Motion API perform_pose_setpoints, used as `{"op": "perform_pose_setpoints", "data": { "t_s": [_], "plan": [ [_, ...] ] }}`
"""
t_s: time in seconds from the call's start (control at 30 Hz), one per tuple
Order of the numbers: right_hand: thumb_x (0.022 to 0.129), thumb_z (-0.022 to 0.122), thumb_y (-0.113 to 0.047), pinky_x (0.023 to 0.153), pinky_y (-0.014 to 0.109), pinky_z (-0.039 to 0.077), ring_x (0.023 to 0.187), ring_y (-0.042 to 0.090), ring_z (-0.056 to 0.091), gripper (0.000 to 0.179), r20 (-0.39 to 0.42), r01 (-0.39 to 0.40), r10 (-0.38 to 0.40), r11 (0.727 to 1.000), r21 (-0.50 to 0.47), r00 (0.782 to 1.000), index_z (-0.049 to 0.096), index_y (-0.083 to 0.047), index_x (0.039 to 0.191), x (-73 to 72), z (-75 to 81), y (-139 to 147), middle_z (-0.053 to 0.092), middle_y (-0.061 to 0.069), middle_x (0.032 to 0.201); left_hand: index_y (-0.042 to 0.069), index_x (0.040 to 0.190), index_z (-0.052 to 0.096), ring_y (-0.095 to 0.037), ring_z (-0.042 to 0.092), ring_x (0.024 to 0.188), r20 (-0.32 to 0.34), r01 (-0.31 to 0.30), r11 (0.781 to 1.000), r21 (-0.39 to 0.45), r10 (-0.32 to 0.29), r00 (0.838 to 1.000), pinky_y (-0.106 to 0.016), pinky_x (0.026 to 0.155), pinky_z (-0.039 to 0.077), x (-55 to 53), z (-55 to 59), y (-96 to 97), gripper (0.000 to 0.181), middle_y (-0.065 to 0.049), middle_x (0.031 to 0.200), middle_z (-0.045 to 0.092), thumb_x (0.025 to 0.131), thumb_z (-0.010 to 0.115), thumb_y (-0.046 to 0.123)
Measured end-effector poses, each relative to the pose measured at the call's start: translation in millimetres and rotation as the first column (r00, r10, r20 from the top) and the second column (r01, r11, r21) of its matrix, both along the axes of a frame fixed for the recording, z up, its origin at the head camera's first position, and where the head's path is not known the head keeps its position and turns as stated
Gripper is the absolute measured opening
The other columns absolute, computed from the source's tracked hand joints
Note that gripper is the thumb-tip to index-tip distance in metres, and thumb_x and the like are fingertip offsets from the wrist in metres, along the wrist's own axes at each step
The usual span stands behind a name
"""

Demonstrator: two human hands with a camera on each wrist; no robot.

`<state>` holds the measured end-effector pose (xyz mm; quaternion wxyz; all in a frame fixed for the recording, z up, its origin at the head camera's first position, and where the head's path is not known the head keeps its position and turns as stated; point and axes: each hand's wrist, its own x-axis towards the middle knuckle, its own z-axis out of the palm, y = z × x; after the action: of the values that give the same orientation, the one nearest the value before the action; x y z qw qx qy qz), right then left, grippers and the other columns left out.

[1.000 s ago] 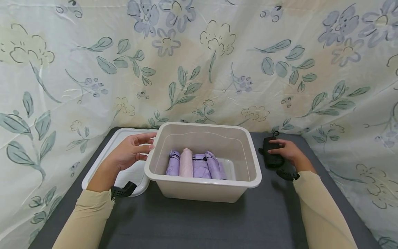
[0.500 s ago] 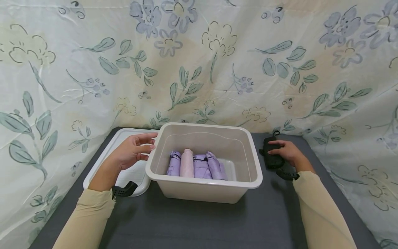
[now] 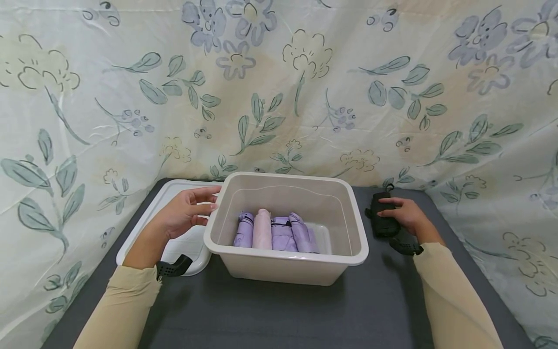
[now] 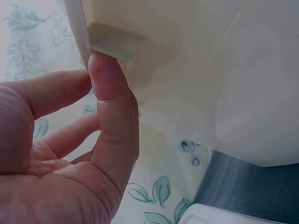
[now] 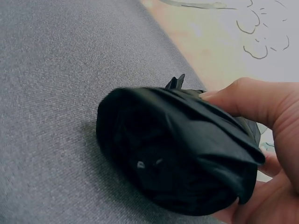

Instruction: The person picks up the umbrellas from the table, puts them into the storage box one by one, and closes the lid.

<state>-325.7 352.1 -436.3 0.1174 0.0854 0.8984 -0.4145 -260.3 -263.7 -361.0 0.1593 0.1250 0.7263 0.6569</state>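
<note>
A beige plastic storage box stands mid-table, holding a pink rolled umbrella and several purple ones folded up. My left hand is at the box's left side; the left wrist view shows thumb and a curled fingertip gripping the edge by the small handle tab. To the right of the box, my right hand grips a black folded umbrella low over the table. In the right wrist view its round, gathered fabric end faces the camera, the thumb lying along its upper side.
A white lid lies flat left of the box, partly behind my left hand and forearm. The dark grey table ends at the back against a floral curtain, which also hangs along both sides.
My right hand and the black umbrella have shifted very slightly to the right. The left hand stays at the box edge, and the box and its contents look the same.
</note>
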Motion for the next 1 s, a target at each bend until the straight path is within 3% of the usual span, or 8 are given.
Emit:
{"op": "perform_pose_setpoints", "data": {
  "t_s": [0.17, 0.47, 1.0],
  "plan": [
    [0.092, 0.076, -0.025, 0.119, 0.070, 0.023, 0.154, 0.053, 0.012, 0.074, 0.005, 0.006, -0.007, 1.000, 0.007, 1.000, 0.043, -0.005, 0.154, 1.6, -0.6, 2.4, 0.010, 0.028, 0.169, 0.004, 0.153, 0.045, -0.014, 0.071, 0.091, 0.005, -0.010, 1.000, -0.008, 0.010, 1.000, -0.034, 0.078, 0.062, 0.0, 0.5, 0.4, 0.058, 0.001, 0.109, 0.066, 0.100, 0.067, 0.013],
    [0.091, 0.077, -0.028, 0.119, 0.065, 0.030, 0.152, 0.053, 0.018, 0.074, -0.014, -0.007, 0.007, 1.000, 0.003, 1.000, 0.045, -0.005, 0.153, 8.1, -0.4, 2.5, 0.014, 0.030, 0.168, 0.004, 0.153, 0.045, -0.014, 0.071, 0.091, 0.006, -0.007, 1.000, -0.010, 0.007, 1.000, -0.033, 0.078, 0.062, 1.0, 2.3, 0.4, 0.058, 0.001, 0.108, 0.066, 0.100, 0.066, 0.014],
    [0.091, 0.077, -0.028, 0.119, 0.070, 0.024, 0.154, 0.053, 0.011, 0.074, -0.004, -0.002, 0.002, 1.000, -0.012, 1.000, 0.045, -0.007, 0.154, 8.4, -1.2, 4.1, 0.010, 0.028, 0.169, 0.003, 0.153, 0.045, -0.014, 0.071, 0.091, 0.017, -0.009, 1.000, 0.002, 0.009, 1.000, -0.032, 0.077, 0.062, 0.2, 4.3, 0.3, 0.058, 0.000, 0.108, 0.066, 0.100, 0.066, 0.012]
  ]
}}
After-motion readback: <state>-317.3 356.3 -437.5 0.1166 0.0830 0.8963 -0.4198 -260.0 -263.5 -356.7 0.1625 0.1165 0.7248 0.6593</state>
